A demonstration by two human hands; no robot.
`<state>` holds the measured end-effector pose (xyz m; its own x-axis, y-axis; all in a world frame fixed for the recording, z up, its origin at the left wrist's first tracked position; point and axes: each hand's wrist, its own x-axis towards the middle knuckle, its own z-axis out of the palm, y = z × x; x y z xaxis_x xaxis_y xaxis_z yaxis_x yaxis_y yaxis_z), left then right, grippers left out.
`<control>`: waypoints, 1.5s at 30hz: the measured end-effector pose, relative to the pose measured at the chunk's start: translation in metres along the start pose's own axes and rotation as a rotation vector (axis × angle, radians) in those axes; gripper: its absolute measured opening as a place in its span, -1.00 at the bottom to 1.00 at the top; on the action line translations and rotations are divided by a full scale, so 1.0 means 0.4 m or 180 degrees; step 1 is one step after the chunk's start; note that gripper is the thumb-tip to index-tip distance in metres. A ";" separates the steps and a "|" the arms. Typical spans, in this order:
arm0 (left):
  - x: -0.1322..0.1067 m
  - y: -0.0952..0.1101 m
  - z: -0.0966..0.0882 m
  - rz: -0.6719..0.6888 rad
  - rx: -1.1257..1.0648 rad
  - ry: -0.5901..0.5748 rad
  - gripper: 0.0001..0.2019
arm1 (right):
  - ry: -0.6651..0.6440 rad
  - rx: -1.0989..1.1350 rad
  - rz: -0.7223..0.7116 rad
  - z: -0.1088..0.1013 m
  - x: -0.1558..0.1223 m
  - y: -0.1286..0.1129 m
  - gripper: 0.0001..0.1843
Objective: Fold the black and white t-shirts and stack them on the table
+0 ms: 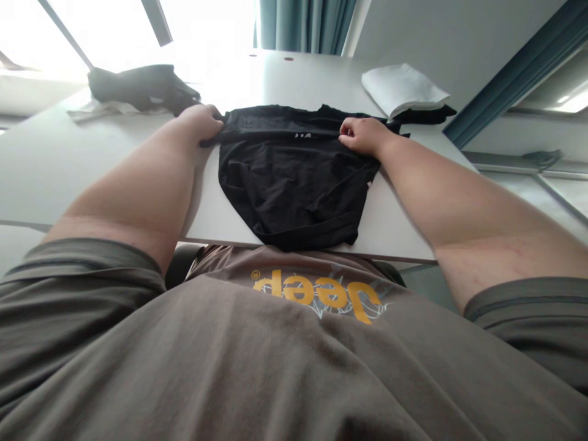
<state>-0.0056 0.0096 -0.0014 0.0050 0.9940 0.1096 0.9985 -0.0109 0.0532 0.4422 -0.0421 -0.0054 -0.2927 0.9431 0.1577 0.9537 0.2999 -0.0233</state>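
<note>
A black T-shirt [294,184] with a small white print lies spread on the white table, its lower edge at the table's near side. At its far left corner, my left hand [202,120] is closed on the sleeve area, with the fingertips partly hidden. My right hand [362,135] lies on the right part of the shirt, its fingers curled and pinching the cloth near the print. Some creases run across the middle of the fabric.
Beyond my left hand sits a heap of dark clothes [138,86] with a pale cloth [98,110] under it. Folded white cloth [404,89] rests on a black one [427,114] at the far right. The white table [413,226] ends close to my body; blue-green curtains [305,24] hang behind.
</note>
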 end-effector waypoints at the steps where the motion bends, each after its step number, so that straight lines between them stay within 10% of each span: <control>1: -0.002 0.001 -0.001 0.0000 -0.0009 0.0002 -0.40 | -0.0001 -0.0004 -0.0002 0.000 0.000 -0.001 -0.68; 45: -0.020 0.008 -0.004 -0.0102 -0.0131 -0.0027 -0.41 | -0.0083 0.0112 0.0069 0.020 0.017 0.021 -0.55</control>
<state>-0.0026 0.0013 -0.0004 -0.0262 0.9948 0.0987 0.9951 0.0165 0.0973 0.4475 -0.0320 -0.0125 -0.2741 0.9527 0.1310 0.9569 0.2837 -0.0612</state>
